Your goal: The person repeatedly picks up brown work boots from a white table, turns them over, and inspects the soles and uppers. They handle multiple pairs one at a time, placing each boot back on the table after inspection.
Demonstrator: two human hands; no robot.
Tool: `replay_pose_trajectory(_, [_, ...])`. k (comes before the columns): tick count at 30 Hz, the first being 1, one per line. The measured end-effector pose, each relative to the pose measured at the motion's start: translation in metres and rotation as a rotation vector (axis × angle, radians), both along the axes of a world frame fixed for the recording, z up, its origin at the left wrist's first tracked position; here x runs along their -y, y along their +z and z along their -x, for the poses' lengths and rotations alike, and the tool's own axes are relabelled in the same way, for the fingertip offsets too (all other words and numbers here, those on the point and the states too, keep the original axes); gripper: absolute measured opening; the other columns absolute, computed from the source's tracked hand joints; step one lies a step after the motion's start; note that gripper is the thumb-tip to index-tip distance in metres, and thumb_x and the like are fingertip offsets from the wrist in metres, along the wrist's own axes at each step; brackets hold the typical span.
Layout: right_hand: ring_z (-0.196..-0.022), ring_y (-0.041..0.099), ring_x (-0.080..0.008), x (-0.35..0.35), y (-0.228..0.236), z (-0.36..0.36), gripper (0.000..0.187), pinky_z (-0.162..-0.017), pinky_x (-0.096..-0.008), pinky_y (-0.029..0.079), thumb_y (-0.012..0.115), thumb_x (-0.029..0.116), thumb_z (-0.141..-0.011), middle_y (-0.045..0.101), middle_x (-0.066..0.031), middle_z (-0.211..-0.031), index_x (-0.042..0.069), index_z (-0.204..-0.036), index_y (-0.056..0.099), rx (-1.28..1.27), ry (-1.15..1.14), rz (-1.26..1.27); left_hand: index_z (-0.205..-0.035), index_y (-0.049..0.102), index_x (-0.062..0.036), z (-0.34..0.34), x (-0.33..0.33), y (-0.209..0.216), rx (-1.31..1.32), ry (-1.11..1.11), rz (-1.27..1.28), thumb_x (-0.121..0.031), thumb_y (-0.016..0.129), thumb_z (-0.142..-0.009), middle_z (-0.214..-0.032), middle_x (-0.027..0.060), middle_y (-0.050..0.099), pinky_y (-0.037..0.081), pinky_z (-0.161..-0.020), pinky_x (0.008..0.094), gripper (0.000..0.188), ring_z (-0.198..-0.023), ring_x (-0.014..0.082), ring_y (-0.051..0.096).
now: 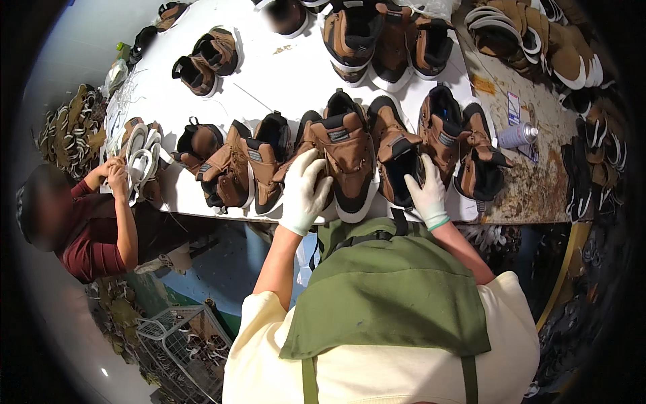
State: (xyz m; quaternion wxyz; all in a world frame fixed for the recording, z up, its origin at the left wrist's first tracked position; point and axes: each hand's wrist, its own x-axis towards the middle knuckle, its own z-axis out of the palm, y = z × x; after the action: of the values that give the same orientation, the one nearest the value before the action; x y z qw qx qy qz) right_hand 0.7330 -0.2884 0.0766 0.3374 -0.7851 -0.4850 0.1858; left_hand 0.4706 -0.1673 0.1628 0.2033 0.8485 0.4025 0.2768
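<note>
Along the near edge of the white table (282, 84), the gloved left hand (306, 192) is half curled against a brown shoe (308, 140) — whether it grips, I cannot tell. The right hand (429, 194), thumb and fingers spread apart, touches another shoe's heel (398, 170) — also at that table's near edge. A spray can (515, 136) lies toward the table's right end.

Brown-and-black shoes (351, 141) stand in a row on the white table (269, 81).
</note>
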Motion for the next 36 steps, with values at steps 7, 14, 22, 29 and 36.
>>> replay_pose_trajectory(7, [-0.113, 0.054, -0.044, 0.0, 0.007, 0.004, 0.066, -0.093, -0.0465, 0.045, 0.069, 0.03, -0.085, 0.054, -0.0249, -0.128, 0.006, -0.14, 0.041, -0.096, -0.009, 0.043, -0.101, 0.063, -0.0032, 0.016, 0.008, -0.003, 0.0, 0.052, 0.011, -0.004, 0.071, -0.078, -0.108, 0.0143, 0.062, 0.047, -0.089, 0.0408, 0.024, -0.102, 0.0341, 0.059])
replay_pose_trajectory(14, [-0.108, 0.057, -0.043, 0.003, -0.003, 0.002, 0.066, -0.087, -0.0472, 0.048, 0.068, 0.031, -0.086, 0.054, -0.0221, -0.125, 0.011, -0.141, 0.039, -0.002, 0.013, -0.07, -0.093, 0.064, -0.0046, 0.036, 0.031, -0.01, 0.073, 0.121, -0.075, 0.002, 0.071, -0.075, -0.094, 0.0115, 0.063, 0.048, -0.082, 0.0405, 0.02, -0.09, 0.0322, 0.061])
replay_pose_trajectory(22, [-0.106, 0.057, -0.0435, 0.006, -0.002, 0.0, 0.066, -0.087, -0.0475, 0.048, 0.069, 0.031, -0.085, 0.054, -0.0235, -0.121, 0.009, -0.14, 0.04, 0.012, 0.014, -0.033, -0.139, 0.04, 0.0009, 0.077, 0.022, -0.051, 0.055, 0.618, 0.206, -0.017, 0.079, -0.074, -0.148, 0.02, 0.034, 0.028, -0.113, 0.0397, 0.078, -0.137, 0.0329, 0.034])
replay_pose_trajectory(29, [-0.112, 0.055, -0.043, 0.003, -0.003, 0.002, 0.063, -0.092, -0.0454, 0.047, 0.069, 0.029, -0.086, 0.054, -0.0243, -0.126, 0.007, -0.139, 0.042, 0.016, 0.013, -0.067, -0.14, 0.038, 0.0036, 0.082, 0.018, -0.093, -0.105, 0.59, 0.233, -0.029, 0.08, -0.073, -0.147, 0.0252, 0.035, 0.028, -0.113, 0.041, 0.085, -0.136, 0.0369, 0.035])
replay_pose_trajectory(36, [-0.11, 0.056, -0.0426, 0.002, -0.005, 0.004, 0.063, -0.091, -0.0454, 0.047, 0.069, 0.028, -0.086, 0.054, -0.0245, -0.125, 0.007, -0.139, 0.041, 0.01, 0.011, -0.06, -0.137, 0.04, 0.0043, 0.08, 0.018, -0.092, -0.114, 0.598, 0.21, -0.03, 0.078, -0.074, -0.145, 0.029, 0.034, 0.03, -0.111, 0.0442, 0.082, -0.133, 0.0424, 0.036])
